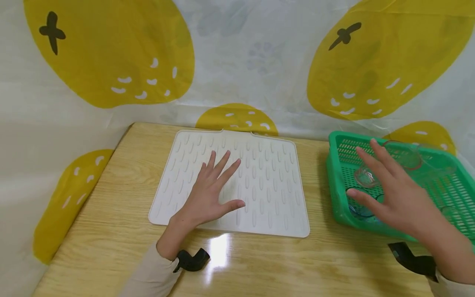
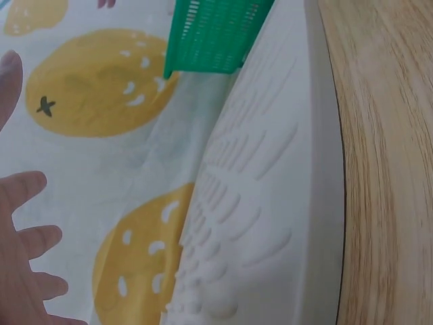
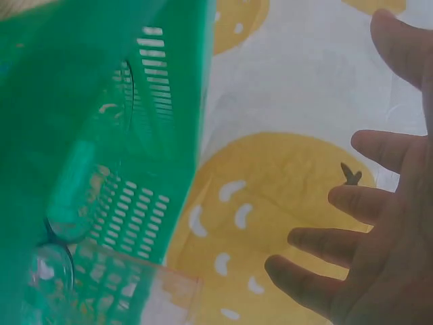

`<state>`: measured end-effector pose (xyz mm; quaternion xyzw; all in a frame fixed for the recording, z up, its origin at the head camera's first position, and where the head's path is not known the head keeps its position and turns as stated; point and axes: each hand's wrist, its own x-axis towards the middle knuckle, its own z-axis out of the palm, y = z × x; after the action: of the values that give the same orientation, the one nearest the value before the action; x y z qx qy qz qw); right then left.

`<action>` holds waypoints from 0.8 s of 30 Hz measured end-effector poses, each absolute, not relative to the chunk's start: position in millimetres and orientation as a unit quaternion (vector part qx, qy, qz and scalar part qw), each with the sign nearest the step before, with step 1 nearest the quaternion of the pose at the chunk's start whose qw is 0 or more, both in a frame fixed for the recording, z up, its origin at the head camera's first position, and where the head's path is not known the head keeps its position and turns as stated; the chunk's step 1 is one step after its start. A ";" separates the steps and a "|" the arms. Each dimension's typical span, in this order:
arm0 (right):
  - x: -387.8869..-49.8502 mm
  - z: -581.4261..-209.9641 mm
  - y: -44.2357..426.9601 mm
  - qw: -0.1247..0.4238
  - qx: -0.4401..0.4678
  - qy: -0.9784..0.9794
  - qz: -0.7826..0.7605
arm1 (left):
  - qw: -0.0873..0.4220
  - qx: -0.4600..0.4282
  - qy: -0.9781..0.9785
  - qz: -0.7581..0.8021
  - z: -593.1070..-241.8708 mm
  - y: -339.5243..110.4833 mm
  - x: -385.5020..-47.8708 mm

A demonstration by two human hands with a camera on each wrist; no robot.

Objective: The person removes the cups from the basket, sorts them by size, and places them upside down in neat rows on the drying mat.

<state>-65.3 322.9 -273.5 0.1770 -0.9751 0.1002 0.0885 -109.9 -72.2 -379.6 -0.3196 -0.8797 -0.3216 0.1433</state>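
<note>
Left hand and right hand are both spread wide and empty, fingers apart, above a wood-grain table. Beneath the left hand lies a white ridged mat. Beneath the right hand stands a green slotted plastic basket holding clear drinkware: a reddish-rimmed cup beside the fingers, and a dark-blue-rimmed cup below the thumb.

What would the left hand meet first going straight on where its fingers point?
Probably the fruit-print sheet behind the white mat; the left hand appears raised above the mat, though its exact height is unclear.
</note>
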 end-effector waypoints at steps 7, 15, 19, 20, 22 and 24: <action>-74.7 -270.5 337.7 0.075 0.174 -0.977 0.096 | 0.148 -0.333 -0.866 -0.343 -377.0 -64.1 -111.3; -84.2 -275.0 364.6 0.072 0.129 -0.981 0.125 | 0.120 -0.347 -0.860 -0.354 -377.8 -49.8 -115.2; -88.5 -278.9 375.3 0.072 0.109 -0.984 0.118 | 0.097 -0.340 -0.863 -0.361 -380.2 -45.2 -116.6; -89.5 -280.3 377.2 0.078 0.106 -0.985 0.111 | 0.094 -0.338 -0.864 -0.362 -380.9 -44.3 -116.8; -90.8 -283.1 380.8 0.092 0.101 -0.986 0.094 | 0.093 -0.336 -0.863 -0.366 -382.1 -42.2 -117.2; -91.7 -285.7 383.9 0.105 0.094 -0.987 0.080 | 0.095 -0.337 -0.860 -0.371 -382.8 -39.6 -117.5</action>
<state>-91.7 383.9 -285.7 0.0941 -0.9868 0.0798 0.1045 -117.5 -39.6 -382.8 -0.3369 -0.8601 -0.3710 0.0948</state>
